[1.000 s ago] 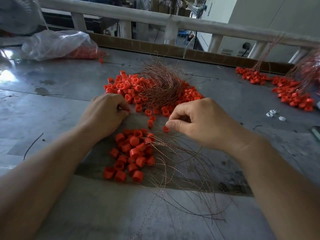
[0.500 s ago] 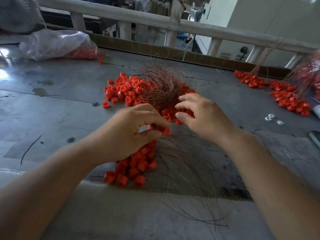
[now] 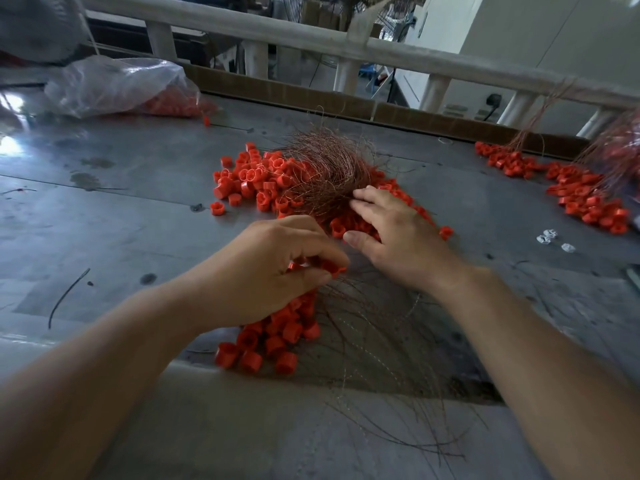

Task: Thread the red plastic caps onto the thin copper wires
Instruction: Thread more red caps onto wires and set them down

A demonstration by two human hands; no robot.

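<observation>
Left hand (image 3: pixel 266 275): centre of the frame, fingers curled, thumb and fingertips pinching a few red caps (image 3: pixel 330 268) just above the near pile.
Right hand (image 3: pixel 401 237): just right of the left, released; fingers fairly straight and spread, with nothing visibly held. The fingertips touch the lower edge of the wire nest.
Wire nest (image 3: pixel 325 168): tangled thin copper wires, upper centre, lying on the far pile.
Far pile (image 3: pixel 249 181): loose red caps under and around the nest, spreading mostly to its left.
Near pile (image 3: pixel 273 341): more red caps, lower centre, partly hidden by the left hand.
Loose wires (image 3: pixel 381 358): thin strands fanning from between the hands toward the bottom edge, right of the near pile.
Right pile (image 3: pixel 588 202): caps with wires rising from them, at the right edge.
Bag (image 3: pixel 117 84): clear plastic, upper left, with red caps inside.
White bits (image 3: pixel 550 237): three small pieces, right of the right hand.
Bench (image 3: pixel 104 209): grey and stained, carrying everything.
</observation>
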